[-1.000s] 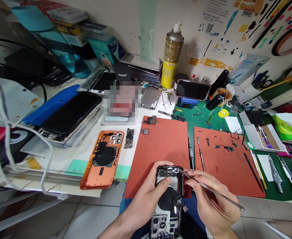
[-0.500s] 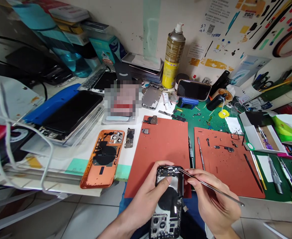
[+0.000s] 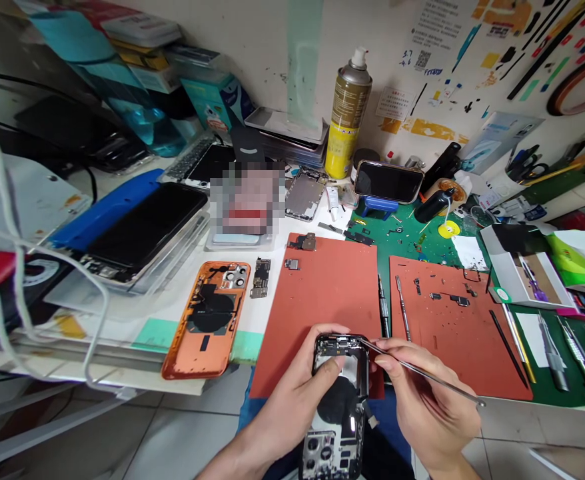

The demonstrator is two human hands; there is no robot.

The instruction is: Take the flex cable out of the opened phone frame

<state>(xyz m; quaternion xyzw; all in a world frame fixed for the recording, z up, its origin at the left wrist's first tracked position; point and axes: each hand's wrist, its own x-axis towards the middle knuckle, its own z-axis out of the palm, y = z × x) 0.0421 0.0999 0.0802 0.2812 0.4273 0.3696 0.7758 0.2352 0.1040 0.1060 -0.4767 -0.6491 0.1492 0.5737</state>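
Only our tweezers (image 3: pixel 422 373) have tilted slightly, pinched in our right hand (image 3: pixel 432 417), tips on the phone frame (image 3: pixel 340 407) our left hand (image 3: pixel 292 400) clasps at the edge of the cluttered bench (image 3: pixel 268 312), before 2 red mats (image 3: pixel 332 300), an orange shell (image 3: pixel 207 320) alongside.

No legible text anywhere.

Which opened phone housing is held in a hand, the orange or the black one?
The black housing, gripped by the left hand; the orange housing lies flat on the desk, untouched.
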